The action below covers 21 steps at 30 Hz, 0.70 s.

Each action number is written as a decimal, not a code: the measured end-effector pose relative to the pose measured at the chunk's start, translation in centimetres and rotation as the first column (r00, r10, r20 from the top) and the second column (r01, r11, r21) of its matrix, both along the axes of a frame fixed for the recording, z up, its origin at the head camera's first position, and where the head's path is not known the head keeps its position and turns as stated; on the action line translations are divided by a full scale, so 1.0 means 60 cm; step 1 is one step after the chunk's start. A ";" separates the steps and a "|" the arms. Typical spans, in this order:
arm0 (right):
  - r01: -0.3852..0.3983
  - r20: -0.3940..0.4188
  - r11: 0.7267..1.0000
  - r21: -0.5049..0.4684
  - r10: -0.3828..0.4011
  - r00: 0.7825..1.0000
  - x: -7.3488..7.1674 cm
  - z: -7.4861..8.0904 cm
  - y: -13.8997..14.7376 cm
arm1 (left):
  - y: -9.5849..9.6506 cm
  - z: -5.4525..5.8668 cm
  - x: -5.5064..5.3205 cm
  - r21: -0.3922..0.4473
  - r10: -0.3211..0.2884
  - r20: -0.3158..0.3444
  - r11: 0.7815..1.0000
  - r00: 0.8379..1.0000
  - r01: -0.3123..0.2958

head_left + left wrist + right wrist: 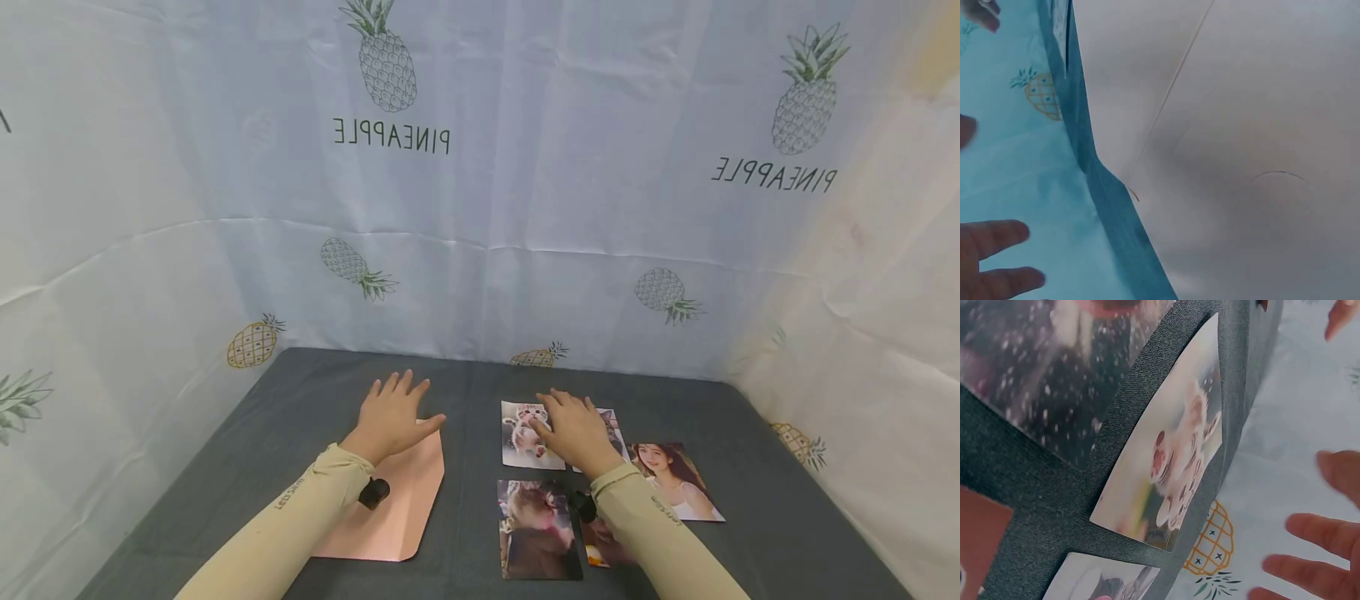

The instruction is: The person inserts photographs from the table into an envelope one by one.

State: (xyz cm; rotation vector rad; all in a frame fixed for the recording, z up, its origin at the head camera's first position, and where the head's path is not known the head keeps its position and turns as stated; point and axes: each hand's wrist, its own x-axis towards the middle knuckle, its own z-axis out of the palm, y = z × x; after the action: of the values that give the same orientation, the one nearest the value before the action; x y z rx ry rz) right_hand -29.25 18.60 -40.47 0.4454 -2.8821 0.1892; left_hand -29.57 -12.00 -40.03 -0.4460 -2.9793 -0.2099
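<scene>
While the left hand rests flat, fingers spread, on a pink envelope, the right hand lies with relaxed fingers on a kitten photo. Four more photos lie loose on the grey table nearby. None appears to be inside the envelope yet.

Pink envelope flat on grey table, kitten photo just right, face up
</scene>
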 end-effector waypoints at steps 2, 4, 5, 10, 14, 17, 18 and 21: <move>0.002 -0.007 1.000 0.007 -0.002 1.000 0.002 0.002 -0.001 | 0.000 -0.002 0.001 -0.019 -0.007 -0.020 1.000 1.000 0.007; 0.007 0.002 1.000 0.000 -0.007 1.000 0.002 0.003 -0.003 | 0.001 -0.002 0.002 -0.017 -0.015 -0.039 1.000 0.999 0.014; 0.011 0.013 1.000 -0.010 -0.011 1.000 0.003 0.005 -0.003 | 0.001 -0.002 0.003 -0.011 -0.018 -0.045 1.000 0.999 0.017; 0.026 0.058 0.997 -0.069 -0.022 0.998 0.002 0.008 -0.003 | 0.006 0.001 0.004 0.043 0.002 -0.008 0.999 1.000 -0.001; 0.018 0.047 0.996 -0.082 -0.014 0.999 0.003 0.008 -0.001 | 0.010 0.004 0.003 0.054 0.012 0.020 0.998 1.000 -0.013; 0.014 0.038 0.996 -0.084 -0.011 0.999 0.004 0.008 0.001 | 0.012 0.006 0.002 0.061 0.012 0.032 0.998 0.999 -0.014; 0.012 0.036 0.996 -0.085 -0.009 0.999 0.004 0.008 0.001 | 0.012 0.006 0.001 0.063 0.012 0.038 0.998 0.999 -0.014; 0.010 0.042 0.995 -0.097 -0.005 0.999 0.005 0.011 0.003 | 0.012 0.008 0.001 0.069 0.011 0.055 0.998 0.998 -0.015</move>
State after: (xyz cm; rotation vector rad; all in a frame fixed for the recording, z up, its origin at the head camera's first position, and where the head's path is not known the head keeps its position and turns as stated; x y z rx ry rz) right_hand -28.96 18.76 -39.84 0.4174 -2.8989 0.3404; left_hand -29.53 -11.30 -39.53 -0.4196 -3.0156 -0.3283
